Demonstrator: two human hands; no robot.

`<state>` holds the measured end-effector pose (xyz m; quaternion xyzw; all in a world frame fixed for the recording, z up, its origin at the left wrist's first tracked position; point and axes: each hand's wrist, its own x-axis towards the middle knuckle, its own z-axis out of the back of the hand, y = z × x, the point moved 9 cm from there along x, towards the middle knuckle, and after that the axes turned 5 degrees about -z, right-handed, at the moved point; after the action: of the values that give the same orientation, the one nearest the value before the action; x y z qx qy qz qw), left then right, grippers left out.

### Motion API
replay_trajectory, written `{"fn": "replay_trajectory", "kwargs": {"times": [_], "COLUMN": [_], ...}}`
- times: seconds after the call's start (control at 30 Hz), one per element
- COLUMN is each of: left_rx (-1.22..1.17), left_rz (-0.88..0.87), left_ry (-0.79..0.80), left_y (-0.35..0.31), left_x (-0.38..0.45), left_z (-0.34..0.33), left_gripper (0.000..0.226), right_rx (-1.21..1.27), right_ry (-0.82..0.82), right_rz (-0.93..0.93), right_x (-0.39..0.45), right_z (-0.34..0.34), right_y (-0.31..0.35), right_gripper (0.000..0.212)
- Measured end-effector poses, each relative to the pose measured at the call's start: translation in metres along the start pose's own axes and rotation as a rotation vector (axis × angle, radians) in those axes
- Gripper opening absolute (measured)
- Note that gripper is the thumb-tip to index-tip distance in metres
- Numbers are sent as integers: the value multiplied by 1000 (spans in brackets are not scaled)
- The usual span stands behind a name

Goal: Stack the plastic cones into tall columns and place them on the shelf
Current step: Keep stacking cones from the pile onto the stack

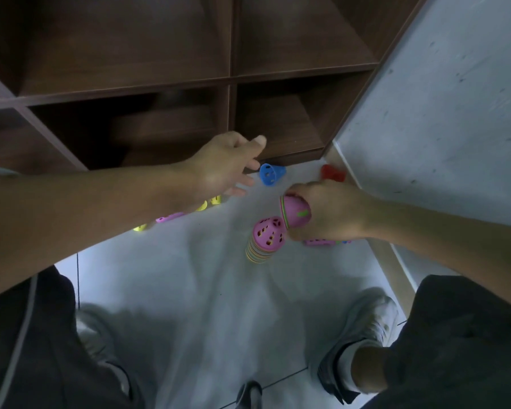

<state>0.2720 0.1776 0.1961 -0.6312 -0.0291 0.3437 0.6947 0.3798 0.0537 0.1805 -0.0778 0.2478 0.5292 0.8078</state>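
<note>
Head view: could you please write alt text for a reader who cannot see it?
A person's right hand grips a short pink-topped cone stack above a taller stack on the floor, while the open left hand reaches toward a blue cone before a wooden shelf.

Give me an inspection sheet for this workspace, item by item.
Surface: pale tiled floor, shadowed.
Job's things: standing cone stack, pink on top; blue cone and red cone on their sides near the shelf; yellow cones and pink cone partly hidden under the left forearm.
Clutter: nothing seen.
Hands: left hand open, reaching toward the blue cone; right hand grips a short pink-topped stack.
Cables: nothing seen.
Surroundings: grey wall to the right; the shelf's visible compartments hold no cones.
</note>
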Motion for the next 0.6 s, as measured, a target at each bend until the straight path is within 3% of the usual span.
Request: {"fn": "replay_trajectory", "kwargs": {"times": [0.1, 0.2, 0.4, 0.6], "left_rx": [55, 77, 81, 118], "left_rz": [15, 12, 8, -7], "left_ry": [2, 19, 55, 62], "left_y": [6, 6, 5, 0], "left_x": [0, -1, -2, 4], "left_z": [7, 5, -10, -15], "left_gripper": [35, 31, 34, 32], "right_rx": [-238, -264, -61, 252], "right_ry": [8, -6, 54, 131], "right_rz": [15, 31, 23, 31], "right_x": [7, 17, 46, 50], "right_z": [-15, -28, -43, -44], "right_y": [1, 7, 5, -1], "right_gripper": [61, 64, 53, 86]}}
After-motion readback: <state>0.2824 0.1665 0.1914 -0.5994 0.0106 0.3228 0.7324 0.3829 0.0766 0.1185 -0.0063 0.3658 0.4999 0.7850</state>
